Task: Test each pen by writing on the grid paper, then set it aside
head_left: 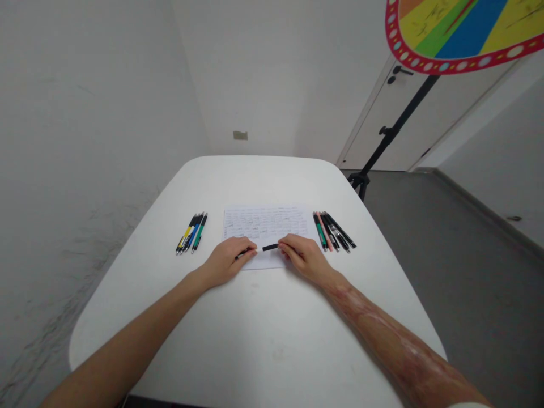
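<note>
Between the fingers of my left hand (229,259) is a dark pen part (241,254), with a short pale tip poking out toward the right. My right hand (302,254) pinches a short black tube-shaped pen part (270,247), its free end pointing left. A small gap seems to separate the two pieces; whether the black one is a cap or a barrel I cannot tell. Both hands are closed, over the near part of a sheet of paper (266,218) covered with handwritten lines.
On the white table (259,181), several pens (191,233) lie side by side left of the paper. Several more pens (332,232) lie to its right. Beyond the table's right edge stand a black tripod pole (395,127) and a colourful wheel (463,34), before a door.
</note>
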{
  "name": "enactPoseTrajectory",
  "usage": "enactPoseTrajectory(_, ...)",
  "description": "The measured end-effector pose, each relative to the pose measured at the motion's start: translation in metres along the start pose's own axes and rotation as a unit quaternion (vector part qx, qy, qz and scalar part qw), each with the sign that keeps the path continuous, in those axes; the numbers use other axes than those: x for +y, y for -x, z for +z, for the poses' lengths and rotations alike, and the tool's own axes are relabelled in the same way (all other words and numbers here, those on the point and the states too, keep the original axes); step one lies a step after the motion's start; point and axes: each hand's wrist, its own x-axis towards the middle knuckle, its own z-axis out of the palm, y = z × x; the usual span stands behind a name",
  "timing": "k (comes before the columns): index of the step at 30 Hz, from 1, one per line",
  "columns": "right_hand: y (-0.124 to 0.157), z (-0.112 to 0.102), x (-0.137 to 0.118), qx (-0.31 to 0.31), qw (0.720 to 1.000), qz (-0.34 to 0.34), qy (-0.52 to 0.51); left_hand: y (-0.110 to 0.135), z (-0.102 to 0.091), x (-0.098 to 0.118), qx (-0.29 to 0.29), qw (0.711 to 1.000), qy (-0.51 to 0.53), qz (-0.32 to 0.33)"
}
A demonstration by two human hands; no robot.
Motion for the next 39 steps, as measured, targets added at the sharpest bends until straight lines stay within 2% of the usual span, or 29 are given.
enactPoseTrajectory(7, 0.003, -0.003, 0.004, -0.023, 0.999, -0.023, 0.019, -0.003, -0.001, -0.004, -0.04, 0.996, 0.072, -0.036)
enactPoseTrajectory(10, 0.002, -0.002, 0.002, -0.021, 1.0, -0.013, 0.017, -0.004, -0.004, -0.004, -0.034, 0.994, 0.09, -0.042)
enactPoseTrajectory(16, 0.0, 0.001, -0.001, -0.024, 0.999, -0.016, 0.02, -0.009, -0.01, 0.006, 0.06, 0.996, -0.064, -0.012)
enactPoseTrajectory(20, 0.001, 0.001, 0.001, -0.004, 1.0, 0.008, 0.008, -0.016, -0.005, 0.014, 0.055, 0.988, -0.139, 0.04)
enactPoseTrajectory(24, 0.002, 0.001, 0.002, 0.002, 1.0, 0.021, 0.006, -0.016, 0.007, 0.016, 0.074, 0.974, -0.21, 0.032)
enactPoseTrajectory(31, 0.002, 0.003, -0.001, -0.005, 1.0, 0.023, 0.007, -0.01, 0.016, 0.007, 0.055, 0.967, -0.237, 0.081)
enactPoseTrajectory(35, 0.002, 0.003, -0.002, -0.009, 1.0, 0.017, 0.009, -0.01, 0.015, 0.006, 0.039, 0.968, -0.239, 0.071)
enactPoseTrajectory(39, 0.003, 0.003, -0.001, -0.007, 1.0, 0.014, 0.003, -0.008, 0.015, 0.007, 0.057, 0.974, -0.216, 0.044)
